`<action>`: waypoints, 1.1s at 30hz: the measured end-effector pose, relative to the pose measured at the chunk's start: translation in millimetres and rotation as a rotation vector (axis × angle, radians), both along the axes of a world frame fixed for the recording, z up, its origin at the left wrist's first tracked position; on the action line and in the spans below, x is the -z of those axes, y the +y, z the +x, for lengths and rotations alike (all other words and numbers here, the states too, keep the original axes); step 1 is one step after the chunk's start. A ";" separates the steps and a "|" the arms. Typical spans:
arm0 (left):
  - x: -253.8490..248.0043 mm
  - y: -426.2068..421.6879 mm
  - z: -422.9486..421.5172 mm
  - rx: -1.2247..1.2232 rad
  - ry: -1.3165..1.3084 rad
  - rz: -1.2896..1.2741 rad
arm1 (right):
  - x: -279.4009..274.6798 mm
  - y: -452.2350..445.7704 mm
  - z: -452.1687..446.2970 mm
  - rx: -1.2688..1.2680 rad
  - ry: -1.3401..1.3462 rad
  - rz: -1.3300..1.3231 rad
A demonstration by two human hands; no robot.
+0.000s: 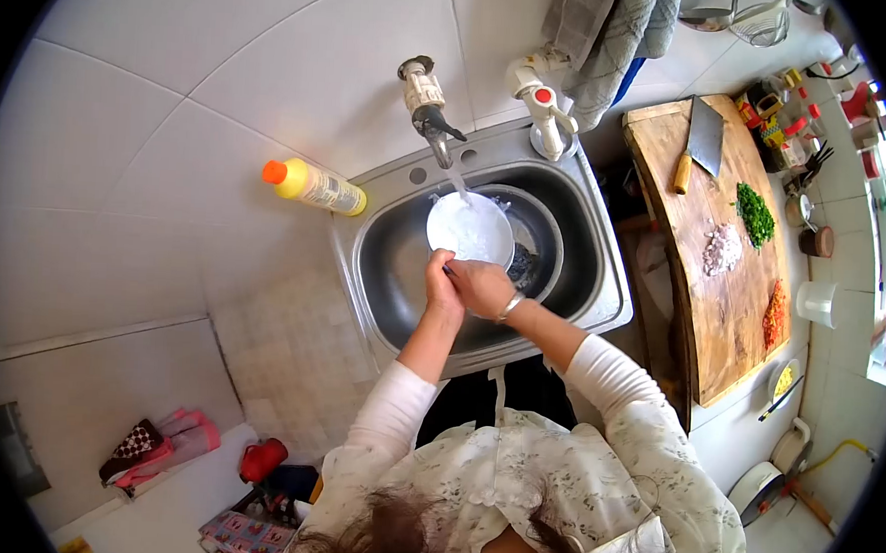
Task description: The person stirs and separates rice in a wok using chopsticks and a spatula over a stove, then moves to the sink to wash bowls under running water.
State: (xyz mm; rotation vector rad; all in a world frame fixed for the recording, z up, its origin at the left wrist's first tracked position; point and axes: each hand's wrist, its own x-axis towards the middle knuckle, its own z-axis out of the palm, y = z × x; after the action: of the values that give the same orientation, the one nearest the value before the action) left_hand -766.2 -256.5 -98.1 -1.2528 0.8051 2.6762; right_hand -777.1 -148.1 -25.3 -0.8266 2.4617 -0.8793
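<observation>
A round white bowl (473,228) is under the stream from the running tap (437,126), with water splashing in it. My left hand (443,289) is closed at its near rim. Beside it, touching, my right hand (482,288) is closed at the same edge, a bangle on its wrist. A small dark piece, possibly a handle, shows between the hands; their exact grip is hidden. Beneath the bowl, a larger metal basin (555,244) stands in the steel sink (380,301), with something dark inside it.
A yellow bottle (317,188) stands left of the sink. To the right, a wooden board (697,300) bears a cleaver (706,136), chopped greens (755,215), pale chopped pieces (722,250) and orange-red bits (774,314). A second tap (544,100) is at the sink's back right corner.
</observation>
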 end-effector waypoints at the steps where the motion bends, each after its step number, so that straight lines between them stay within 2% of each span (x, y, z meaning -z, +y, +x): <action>1: -4.5 -7.3 -2.6 0.024 -0.008 0.041 | 18.6 15.4 2.2 -0.046 0.100 -0.172; 2: -49.2 -8.3 -10.3 0.059 0.079 0.009 | 47.3 32.4 -6.4 -0.173 0.416 -0.126; 3: -40.7 -23.2 -12.9 0.182 0.077 0.032 | 55.8 48.8 -16.7 -0.241 0.468 -0.014; 5: -22.0 -20.7 -9.9 0.092 0.069 0.026 | 54.0 42.8 -13.8 -0.226 0.475 -0.034; 6: -20.0 -7.0 -4.3 0.007 0.104 -0.014 | 26.0 28.2 -5.4 -0.098 0.324 -0.120; 7: 28.7 -8.6 2.7 0.019 0.081 0.043 | 0.3 8.9 -1.6 0.021 0.039 0.074; 9: 10.5 -2.5 -0.4 -0.034 0.079 0.007 | 14.8 14.5 -5.9 -0.004 -0.101 -0.140; 10: -11.2 -3.4 -0.4 0.002 0.058 0.007 | 45.0 27.3 -14.6 -0.074 -0.218 -0.212; 11: -38.6 -3.9 -5.3 0.036 0.045 0.009 | 33.6 37.3 -29.3 -0.098 -0.285 -0.005; 12: -51.8 -3.3 -5.2 0.070 0.026 0.014 | 67.6 39.3 -43.6 -0.148 -0.096 0.140; 13: -36.3 -3.2 1.2 0.078 0.021 0.016 | 101.5 37.8 -47.6 -0.196 0.089 0.282; 14: -8.4 -3.1 4.4 0.088 0.025 0.017 | 68.1 29.7 -49.2 -0.172 0.218 0.276; 15: 6.7 -1.2 2.1 0.097 0.035 0.017 | 56.9 15.5 -53.2 -0.142 0.099 0.151; 17: 3.1 0.3 -2.0 0.060 0.036 0.076 | 47.8 -5.7 -53.5 -0.080 -0.151 -0.099; 19: 1.5 -9.4 -5.8 0.069 0.047 0.167 | 53.4 1.4 -56.2 -0.247 -0.180 0.132; 21: -0.8 -11.5 -4.7 0.098 0.021 0.127 | 61.2 15.4 -64.0 -0.419 -0.200 0.373; 22: -1.8 -10.2 -1.8 0.112 0.005 0.110 | 65.1 17.9 -67.0 -0.243 -0.202 0.275; 23: -2.1 -9.4 0.5 0.128 -0.012 0.092 | 55.0 6.6 -63.8 -0.222 -0.029 0.335; 25: 5.1 -11.4 -4.9 0.115 0.004 0.150 | 57.9 -4.2 -54.1 -0.272 0.031 -0.121; 26: -6.0 -16.4 -5.9 0.147 0.022 0.203 | 59.9 -7.6 -51.1 -0.306 -0.317 -0.103; 27: -17.5 -19.4 -4.0 0.177 0.035 0.256 | 66.3 -2.9 -53.7 -0.380 -0.306 0.031; 29: -22.8 -20.7 -2.9 0.182 0.000 0.139 | 77.7 12.8 -66.3 -0.520 -0.277 0.299; 30: -16.6 -18.8 -2.8 0.176 -0.024 0.126 | 64.0 12.9 -69.5 -0.373 -0.192 0.293; 31: -11.0 -17.6 -3.3 0.173 -0.047 0.111 | 50.4 9.0 -62.6 -0.239 -0.045 0.175; 33: -23.3 -16.0 -12.2 0.142 -0.029 0.134 | 52.4 -7.8 -55.0 -0.336 -0.176 -0.053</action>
State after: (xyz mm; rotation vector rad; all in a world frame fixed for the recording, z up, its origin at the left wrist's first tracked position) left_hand -778.4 -272.5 -74.7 -1.1560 0.6708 2.5469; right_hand -832.1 -155.9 -77.7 -1.0913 2.0768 -0.8546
